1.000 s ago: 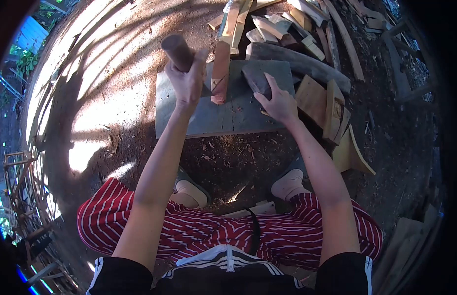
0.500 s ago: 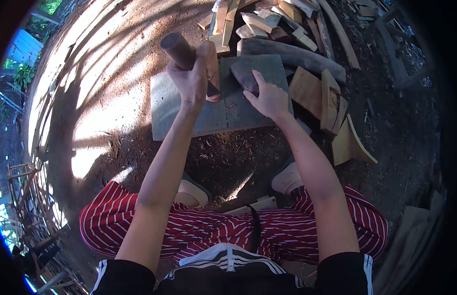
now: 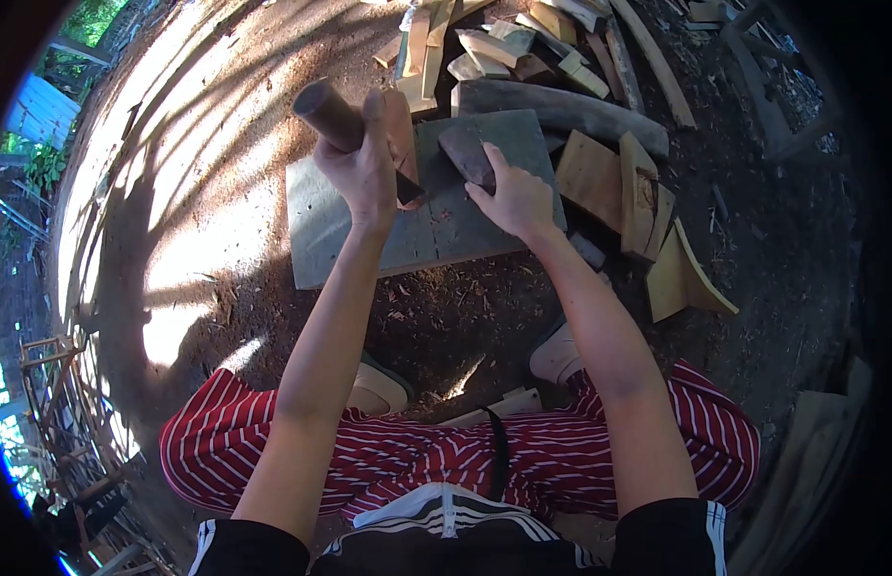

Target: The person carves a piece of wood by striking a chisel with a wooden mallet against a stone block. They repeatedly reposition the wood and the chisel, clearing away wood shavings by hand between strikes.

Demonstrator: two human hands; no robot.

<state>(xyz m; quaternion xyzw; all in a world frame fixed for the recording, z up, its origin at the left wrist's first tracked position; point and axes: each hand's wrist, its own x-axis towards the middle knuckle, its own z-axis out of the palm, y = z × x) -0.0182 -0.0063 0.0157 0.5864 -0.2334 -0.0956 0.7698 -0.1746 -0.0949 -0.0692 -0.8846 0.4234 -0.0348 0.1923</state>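
In my left hand (image 3: 355,178) is a chisel (image 3: 329,115), its thick brown handle sticking up and leaning left. The dark blade comes out below my fist, with its tip by the lower end of a reddish-brown wood piece (image 3: 401,125). That piece lies on a grey board (image 3: 321,240), partly hidden behind my left hand. On the right half of the board, my right hand (image 3: 518,197) is closed on a dark block (image 3: 465,156), thumb and fingers at its near end. Small reddish chips are scattered on the board between my hands.
Behind the board lie a long curved timber (image 3: 561,108) and a heap of wood offcuts (image 3: 523,48). To the right are brown wood blocks (image 3: 592,182) and a curved pale piece (image 3: 686,274). Shavings cover the dirt ground (image 3: 436,317) between my feet.
The chisel handle leans slightly further left, and its blade tip has shifted a little. The right hand keeps its hold on the dark block. The whole view has shifted slightly.
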